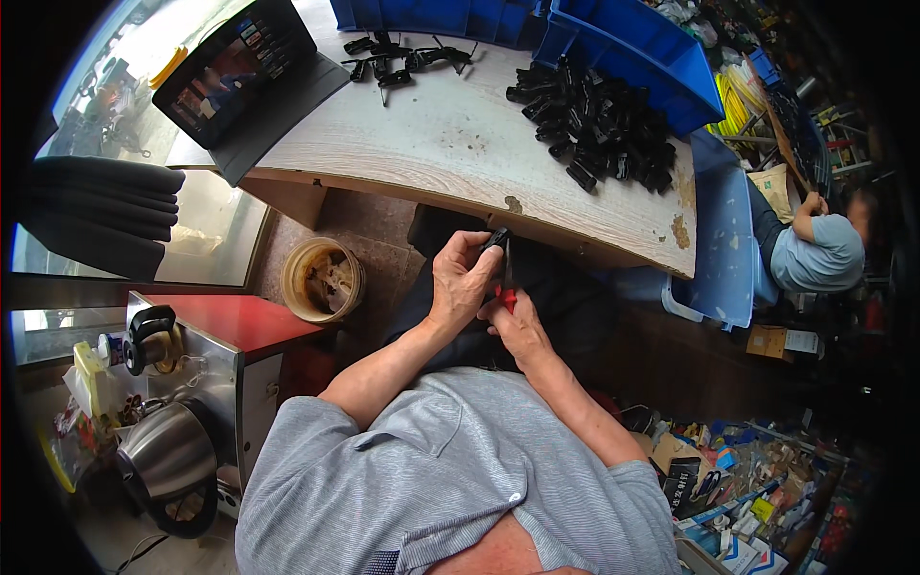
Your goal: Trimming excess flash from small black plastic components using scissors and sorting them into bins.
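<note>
On the right part of the table [422, 144], toward its far edge, lies a big heap of black plastic fittings [594, 125]; a smaller cluster of black fittings [388, 67], some with thin prongs sticking out, sits left of the middle near the same edge. One black piece [496, 238] is off the surface, held just before the table's near edge. The left hand [465, 278] pinches it between thumb and fingers, while the right hand [517, 326] is wrapped around a red-handled tool [507, 299], perhaps pliers, whose metal end points at the piece. I judge the work to be partway through, one piece at a time; which pile is finished and which waits, I cannot tell.

The table is pale wood-grain, chipped along its near edge and right end. Left of it and nearer the wearer stands a red-topped cabinet [230, 321]. Beyond the table's right end, another person [819, 254] sits past a light-blue tub [709, 240]. A deep-blue bin [642, 62] stands at the table's far right, and a tablet [235, 72] is propped at its left end. A dirty bucket [323, 278] is on the floor before the table's left part.
</note>
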`<move>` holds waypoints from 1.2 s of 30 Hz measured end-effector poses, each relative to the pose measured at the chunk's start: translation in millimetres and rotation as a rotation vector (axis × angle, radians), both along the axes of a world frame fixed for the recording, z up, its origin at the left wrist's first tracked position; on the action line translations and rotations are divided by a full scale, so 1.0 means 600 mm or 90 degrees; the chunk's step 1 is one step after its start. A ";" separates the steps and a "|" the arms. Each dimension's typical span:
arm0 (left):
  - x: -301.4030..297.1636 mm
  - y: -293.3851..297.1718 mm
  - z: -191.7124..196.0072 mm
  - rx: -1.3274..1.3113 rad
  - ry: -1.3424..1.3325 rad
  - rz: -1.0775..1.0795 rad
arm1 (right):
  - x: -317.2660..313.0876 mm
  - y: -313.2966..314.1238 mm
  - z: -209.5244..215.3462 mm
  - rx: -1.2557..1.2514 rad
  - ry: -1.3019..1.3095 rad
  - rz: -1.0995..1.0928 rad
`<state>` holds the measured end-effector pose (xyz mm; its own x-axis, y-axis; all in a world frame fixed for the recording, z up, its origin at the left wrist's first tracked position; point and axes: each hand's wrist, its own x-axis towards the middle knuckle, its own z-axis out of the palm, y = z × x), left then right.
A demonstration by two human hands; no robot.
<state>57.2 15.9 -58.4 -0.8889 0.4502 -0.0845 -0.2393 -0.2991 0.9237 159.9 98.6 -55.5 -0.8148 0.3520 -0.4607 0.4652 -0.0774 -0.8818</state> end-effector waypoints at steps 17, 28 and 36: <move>-0.006 -0.002 -0.022 -0.064 0.052 -0.028 | 0.002 -0.008 0.003 -0.039 -0.008 -0.049; -0.099 0.059 0.092 -0.181 0.342 -0.080 | 0.037 0.016 0.010 -0.193 0.059 -0.178; -0.248 0.235 0.184 -0.197 0.677 0.045 | 0.058 0.020 -0.028 -0.240 0.070 -0.197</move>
